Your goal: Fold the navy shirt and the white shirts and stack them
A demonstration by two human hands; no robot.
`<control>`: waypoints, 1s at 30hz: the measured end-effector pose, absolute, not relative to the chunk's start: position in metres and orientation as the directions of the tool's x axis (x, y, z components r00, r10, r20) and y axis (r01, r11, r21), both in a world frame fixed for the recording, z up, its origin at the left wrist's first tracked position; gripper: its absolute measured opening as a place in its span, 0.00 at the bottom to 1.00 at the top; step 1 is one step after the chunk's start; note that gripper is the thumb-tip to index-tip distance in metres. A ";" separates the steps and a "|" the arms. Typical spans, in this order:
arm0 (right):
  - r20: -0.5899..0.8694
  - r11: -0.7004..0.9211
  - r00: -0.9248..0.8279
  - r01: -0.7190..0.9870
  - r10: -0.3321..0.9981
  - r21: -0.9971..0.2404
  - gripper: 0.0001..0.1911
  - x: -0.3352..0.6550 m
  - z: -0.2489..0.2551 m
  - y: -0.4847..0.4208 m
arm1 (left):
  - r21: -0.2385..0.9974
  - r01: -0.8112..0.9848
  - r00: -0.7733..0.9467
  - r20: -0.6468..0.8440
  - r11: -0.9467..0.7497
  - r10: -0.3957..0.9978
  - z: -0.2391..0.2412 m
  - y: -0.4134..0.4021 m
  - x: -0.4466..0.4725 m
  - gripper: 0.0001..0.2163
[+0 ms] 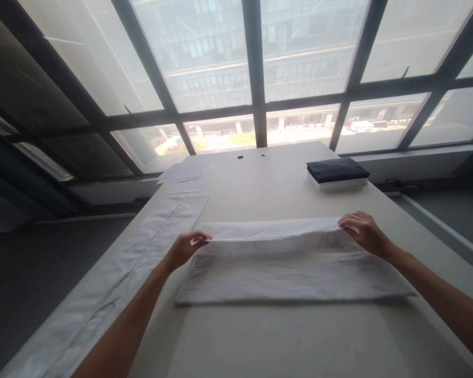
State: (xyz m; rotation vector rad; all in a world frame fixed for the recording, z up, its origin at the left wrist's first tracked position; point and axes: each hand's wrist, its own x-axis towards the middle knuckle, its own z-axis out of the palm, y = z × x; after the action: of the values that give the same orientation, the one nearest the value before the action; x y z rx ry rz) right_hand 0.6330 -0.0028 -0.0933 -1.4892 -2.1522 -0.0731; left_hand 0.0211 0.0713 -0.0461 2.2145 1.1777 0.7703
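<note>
A white cloth [291, 275] lies spread across the near middle of the white table [260, 194], its far part lifted in a fold. My left hand [187, 248] pinches the left end of the raised edge between thumb and fingers. At the opposite end, my right hand [364, 231] grips the right corner of the same edge. Between the two hands the edge hangs slightly slack above the lower layer. The near edge of the cloth rests flat on the tabletop.
More white fabric [142, 252] lies along the table's left side. Sheets of white paper [187, 172] are at the far left. A dark folded cloth [335, 169] sits on a white stack [341, 185] at the far right. Large windows [299, 52] stand behind the table.
</note>
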 end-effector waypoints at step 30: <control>0.051 0.318 -0.315 0.921 0.948 -0.227 0.32 0.464 -0.121 0.051 | 0.084 0.674 0.725 0.109 -0.733 0.680 -0.112 0.102 0.188 0.27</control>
State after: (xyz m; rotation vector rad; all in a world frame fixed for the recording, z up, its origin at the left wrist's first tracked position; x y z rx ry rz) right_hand 0.4639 0.0508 -0.1212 -1.7236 -2.4028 0.2323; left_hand 0.1878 0.1016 -0.1124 2.8821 1.1314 0.2050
